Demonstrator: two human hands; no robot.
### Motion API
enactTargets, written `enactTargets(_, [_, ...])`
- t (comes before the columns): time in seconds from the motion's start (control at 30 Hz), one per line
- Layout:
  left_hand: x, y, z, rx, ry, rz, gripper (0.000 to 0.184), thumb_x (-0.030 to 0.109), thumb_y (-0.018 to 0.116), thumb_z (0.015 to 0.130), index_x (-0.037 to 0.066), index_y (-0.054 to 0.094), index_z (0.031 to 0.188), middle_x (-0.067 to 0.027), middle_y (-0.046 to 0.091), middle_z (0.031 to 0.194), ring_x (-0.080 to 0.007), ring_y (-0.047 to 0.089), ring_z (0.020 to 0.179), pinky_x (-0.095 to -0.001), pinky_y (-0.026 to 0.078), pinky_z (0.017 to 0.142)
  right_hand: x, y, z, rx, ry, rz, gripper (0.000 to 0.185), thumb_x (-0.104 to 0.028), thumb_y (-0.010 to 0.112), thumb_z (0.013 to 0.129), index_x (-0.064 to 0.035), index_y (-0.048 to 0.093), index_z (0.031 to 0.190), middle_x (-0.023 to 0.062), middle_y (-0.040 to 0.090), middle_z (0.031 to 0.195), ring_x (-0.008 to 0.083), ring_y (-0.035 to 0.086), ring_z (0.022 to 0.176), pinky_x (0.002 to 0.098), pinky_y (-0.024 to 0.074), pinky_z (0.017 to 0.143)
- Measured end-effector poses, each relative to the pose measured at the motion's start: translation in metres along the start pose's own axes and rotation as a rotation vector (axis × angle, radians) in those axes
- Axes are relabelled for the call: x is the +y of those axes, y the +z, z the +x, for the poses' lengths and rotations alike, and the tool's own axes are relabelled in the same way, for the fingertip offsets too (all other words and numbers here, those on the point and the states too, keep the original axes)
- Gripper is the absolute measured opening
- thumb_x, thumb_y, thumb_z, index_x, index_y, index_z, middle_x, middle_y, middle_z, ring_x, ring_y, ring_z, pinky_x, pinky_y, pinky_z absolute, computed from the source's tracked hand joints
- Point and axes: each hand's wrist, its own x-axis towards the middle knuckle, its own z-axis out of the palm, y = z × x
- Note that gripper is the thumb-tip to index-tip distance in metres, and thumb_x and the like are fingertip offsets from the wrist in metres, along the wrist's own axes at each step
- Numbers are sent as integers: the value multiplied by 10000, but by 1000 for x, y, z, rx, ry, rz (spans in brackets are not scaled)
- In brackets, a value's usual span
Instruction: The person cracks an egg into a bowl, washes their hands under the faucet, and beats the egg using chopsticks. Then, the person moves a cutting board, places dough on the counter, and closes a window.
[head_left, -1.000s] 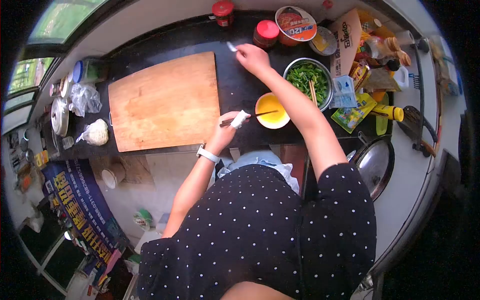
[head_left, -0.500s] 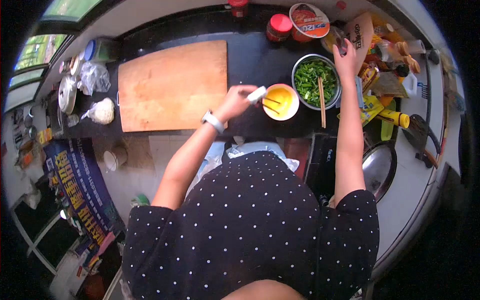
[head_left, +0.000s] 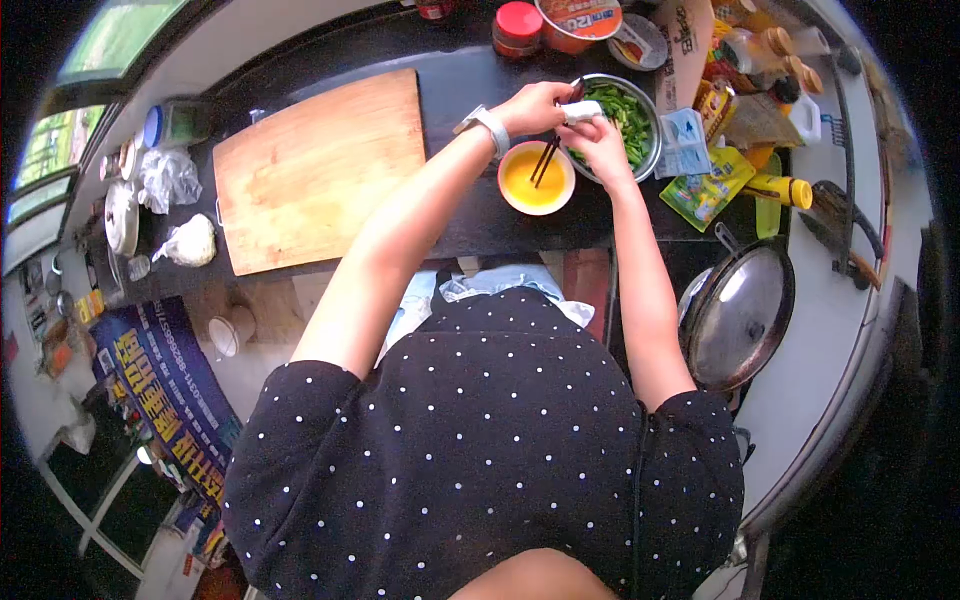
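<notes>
My left hand (head_left: 535,108) is closed around a pair of dark chopsticks (head_left: 546,162), whose tips dip into yellow beaten egg in a small bowl (head_left: 536,207). A white piece (head_left: 582,112) shows at its fingertips; whether it is wrapped on a finger or held, I cannot tell. My right hand (head_left: 604,152) meets the left there, its fingers bent and pressed together, and what they hold is hidden. Behind it stands a metal bowl (head_left: 657,150) of chopped green vegetables (head_left: 622,110), partly covered by both hands.
A large wooden cutting board (head_left: 320,170) lies left on the dark counter. Red-lidded jar (head_left: 517,28), instant noodle bowl (head_left: 580,18) and clear container (head_left: 637,42) stand at the back. Right are a yellow-green packet (head_left: 708,190), a yellow bottle (head_left: 780,190) and a lidded pan (head_left: 742,315).
My right hand has come back from the clear container and joined my left above the bowls. My left hand has moved away from me, and the chopsticks now stand steeper in the egg.
</notes>
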Motion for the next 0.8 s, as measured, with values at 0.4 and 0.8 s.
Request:
enactTargets(0.4, [-13,11,-18,88,-46,13,389,37,465,796,13,520,1181,-115,611,1068,-192,578,979,-319,444,870,27,-20,4,116,160,105,251,-139,642,834,-11,570,1038,50,636,940,104,595,851,234,487,731])
enactTargets(0.8, [-67,-28,-109,315,-434,-427,294,293,421,953,95,548,1129,-22,607,1053,-75,571,802,-227,441,700,26,-21,14,187,178,174,372,-119,657,818,55,483,1097,128,616,982,171,610,881,275,500,782])
